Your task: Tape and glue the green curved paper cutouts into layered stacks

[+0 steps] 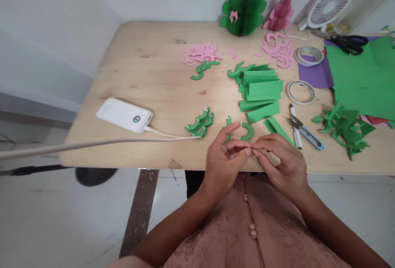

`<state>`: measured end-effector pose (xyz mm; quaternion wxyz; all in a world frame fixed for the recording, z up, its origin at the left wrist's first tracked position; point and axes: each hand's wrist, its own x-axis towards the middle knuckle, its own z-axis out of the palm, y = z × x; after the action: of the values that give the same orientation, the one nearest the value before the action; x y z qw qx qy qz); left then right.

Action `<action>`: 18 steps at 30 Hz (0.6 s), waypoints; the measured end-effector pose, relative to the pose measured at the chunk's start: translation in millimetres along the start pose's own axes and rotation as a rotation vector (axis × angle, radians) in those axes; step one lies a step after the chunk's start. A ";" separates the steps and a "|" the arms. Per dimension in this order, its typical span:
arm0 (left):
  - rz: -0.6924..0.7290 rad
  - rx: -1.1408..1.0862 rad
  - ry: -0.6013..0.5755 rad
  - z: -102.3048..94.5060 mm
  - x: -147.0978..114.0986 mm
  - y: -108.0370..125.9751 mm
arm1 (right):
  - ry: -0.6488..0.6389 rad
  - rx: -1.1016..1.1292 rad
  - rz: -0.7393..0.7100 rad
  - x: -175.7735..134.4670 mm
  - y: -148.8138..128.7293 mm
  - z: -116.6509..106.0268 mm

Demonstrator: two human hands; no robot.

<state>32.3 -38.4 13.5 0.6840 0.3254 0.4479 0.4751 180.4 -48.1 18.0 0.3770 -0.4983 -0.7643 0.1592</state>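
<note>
At the table's front edge my left hand point(226, 155) and my right hand point(282, 161) meet, each with thumb and index finger pinched together. Whatever sits between the fingertips is too small or hidden to name. Just beyond the fingers lie a green curved paper piece point(247, 131) and a narrow green paper piece point(228, 125), partly covered by my left hand. A small group of green curved pieces with white strips point(200, 123) rests to the left. Close to my right hand is a folded green paper strip point(277, 130).
Green paper strips point(262, 89) and pink cutouts point(203, 53) lie farther back. A white marker point(295, 127), blue-handled snips point(308, 134), tape rolls point(300, 92) and green scraps point(348, 130) are to the right. A power bank point(123, 115) with a cable sits left. Behind stand paper figures point(245, 7) and a fan point(330, 5).
</note>
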 end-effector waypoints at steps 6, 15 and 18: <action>0.007 0.023 0.004 0.9 0.0 1.1 | -0.005 -0.075 -0.131 1.0 3.6 -1.5; 0.037 0.077 0.004 -0.3 1.0 -3.1 | -0.044 -0.097 -0.081 1.4 2.7 2.7; 0.038 0.097 0.009 -0.2 1.0 -2.1 | -0.040 -0.067 -0.010 1.4 1.4 3.6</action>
<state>33.0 -38.1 11.3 0.6562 0.3642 0.4672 0.4674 178.3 -45.8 15.3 0.3456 -0.5035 -0.7791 0.1416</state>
